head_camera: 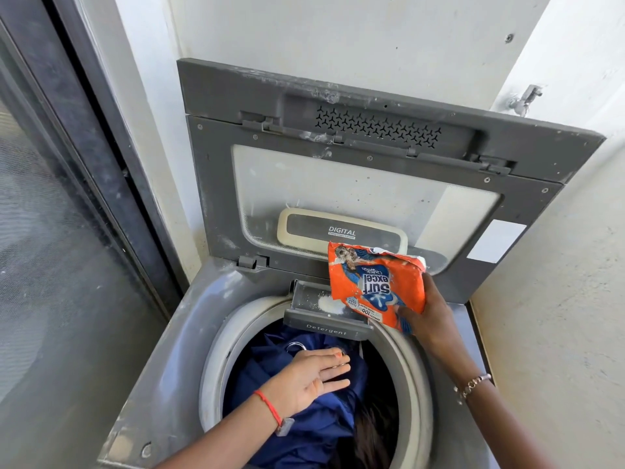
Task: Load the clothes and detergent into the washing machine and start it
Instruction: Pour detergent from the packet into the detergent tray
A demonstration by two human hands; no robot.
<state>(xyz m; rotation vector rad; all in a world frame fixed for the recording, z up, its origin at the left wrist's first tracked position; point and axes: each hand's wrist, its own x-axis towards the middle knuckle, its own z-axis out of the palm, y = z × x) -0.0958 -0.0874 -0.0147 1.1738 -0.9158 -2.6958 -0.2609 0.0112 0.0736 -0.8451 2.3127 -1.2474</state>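
Orange plastic detergent pouch (377, 286), pinched by the right hand (431, 321), hovers over the grey detergent drawer (324, 321) at 12 o'clock of the drum rim (213, 360), likely to drop white powder (327, 303) there. The left hand (309, 379), fingers (329, 367) straight together, lies over dark blue clothes (304, 434) inside.

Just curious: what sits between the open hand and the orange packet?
The head view shows the pulled-out detergent drawer, white powder in it, between left hand and packet.

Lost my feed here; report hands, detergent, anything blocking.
Right hand grips detergent packet at open detergent drawer; white powder in drawer. Left hand open over blue clothes in drum. Lid up, nothing blocking.
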